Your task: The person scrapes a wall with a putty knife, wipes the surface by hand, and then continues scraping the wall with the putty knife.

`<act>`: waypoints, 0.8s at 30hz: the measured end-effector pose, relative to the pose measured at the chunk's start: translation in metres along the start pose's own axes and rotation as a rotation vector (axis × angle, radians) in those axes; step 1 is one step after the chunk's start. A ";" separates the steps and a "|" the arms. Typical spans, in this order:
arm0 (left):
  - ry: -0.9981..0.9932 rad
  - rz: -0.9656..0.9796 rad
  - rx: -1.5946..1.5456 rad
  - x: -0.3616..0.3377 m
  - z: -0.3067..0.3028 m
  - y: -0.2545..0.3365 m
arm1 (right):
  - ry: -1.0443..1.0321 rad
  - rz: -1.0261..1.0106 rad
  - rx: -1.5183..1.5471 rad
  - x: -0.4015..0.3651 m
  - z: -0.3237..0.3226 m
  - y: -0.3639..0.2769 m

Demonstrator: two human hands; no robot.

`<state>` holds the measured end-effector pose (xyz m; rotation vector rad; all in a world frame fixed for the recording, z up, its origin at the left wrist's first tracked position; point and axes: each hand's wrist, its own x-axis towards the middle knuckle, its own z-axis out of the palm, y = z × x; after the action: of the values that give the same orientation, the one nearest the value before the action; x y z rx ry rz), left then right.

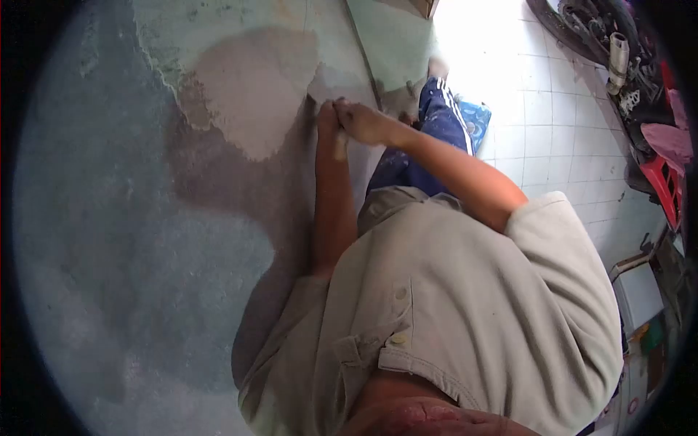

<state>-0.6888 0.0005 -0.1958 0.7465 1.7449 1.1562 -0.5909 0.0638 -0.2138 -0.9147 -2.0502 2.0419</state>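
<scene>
My left hand (329, 116) is beside the wall (94, 240), with the forearm running along it. Its fingers are curled and partly hidden. Close against it, my right hand (363, 125) is closed too, reaching across from the right. Whatever either hand holds is too small or too hidden to make out. Around them the wall has a pale smooth patch (254, 87) with a ragged edge, set against older green-grey paint. A shadow of my head and arms falls across this patch.
A blue packet (475, 122) lies on the white tiled floor (542, 138) beside my leg. A motorbike (618, 62) and a red plastic item (660, 185) stand along the right. Further down is a pale grey box-like thing (641, 298). A vertical edge (361, 51) runs down the wall ahead.
</scene>
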 end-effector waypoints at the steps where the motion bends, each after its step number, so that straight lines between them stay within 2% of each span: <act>1: 0.148 -0.177 -0.182 0.003 0.004 -0.011 | 0.017 -0.011 -0.015 -0.005 -0.013 -0.015; 2: 0.289 -0.366 -0.360 0.007 0.006 -0.023 | 0.001 -0.012 -0.038 -0.021 -0.019 -0.029; 5: 0.188 -0.352 -0.182 0.011 -0.009 -0.038 | -0.108 0.048 -0.026 -0.025 -0.017 -0.037; 6: 0.080 -0.598 -0.645 0.022 -0.019 -0.054 | -0.194 0.190 0.117 -0.029 -0.025 -0.052; 7: 0.074 -0.585 -0.652 0.021 -0.015 -0.044 | -0.268 0.319 0.245 -0.025 -0.038 -0.061; 8: 0.089 -0.634 -0.815 0.018 -0.011 -0.034 | -0.257 0.308 0.224 -0.021 -0.043 -0.060; 9: 0.112 -0.701 -0.971 0.011 -0.009 -0.030 | -0.157 0.219 0.082 -0.027 -0.035 -0.056; 10: 0.118 -0.710 -0.970 0.012 -0.007 -0.029 | -0.063 0.138 -0.048 -0.034 -0.027 -0.052; 11: 0.121 -0.580 -0.762 0.012 -0.006 -0.029 | -0.075 0.145 -0.041 -0.030 -0.023 -0.045; 12: 0.122 -0.454 -0.550 0.006 -0.005 -0.025 | -0.165 0.265 -0.006 -0.019 -0.022 -0.040; 13: 0.122 -0.452 -0.549 0.000 -0.001 -0.020 | -0.243 0.374 0.019 -0.011 -0.023 -0.036; 14: 0.203 -0.418 -0.486 0.002 0.008 -0.013 | -0.227 0.362 0.006 -0.011 -0.026 -0.031; 15: 0.288 -0.385 -0.426 0.006 0.014 -0.007 | -0.138 0.117 -0.067 -0.019 -0.026 -0.028; 16: 0.254 -0.500 -0.805 0.004 0.008 -0.005 | -0.057 -0.115 -0.119 -0.026 -0.019 -0.025; 17: 0.263 -0.517 -0.799 0.002 0.007 -0.006 | -0.065 -0.104 -0.105 -0.022 -0.015 -0.019; 19: 0.198 -0.443 -0.647 0.005 0.008 0.001 | -0.122 0.221 0.017 -0.006 -0.014 -0.018; 20: 0.195 -0.432 -0.651 0.004 0.010 0.007 | -0.118 0.213 0.009 -0.012 -0.013 -0.019; 22: 0.283 -0.587 -0.771 0.008 0.017 0.017 | 0.043 0.060 -0.021 -0.026 -0.018 -0.027; 23: 0.282 -0.592 -0.766 0.013 0.011 0.009 | 0.045 0.063 -0.016 -0.018 -0.015 -0.017; 24: 0.125 -0.409 -0.239 0.019 -0.001 -0.009 | 0.016 -0.033 -0.054 -0.004 -0.006 0.004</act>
<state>-0.6983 0.0129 -0.2105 0.1641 1.7192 1.1147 -0.5836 0.0668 -0.2154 -0.8970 -2.1078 1.9651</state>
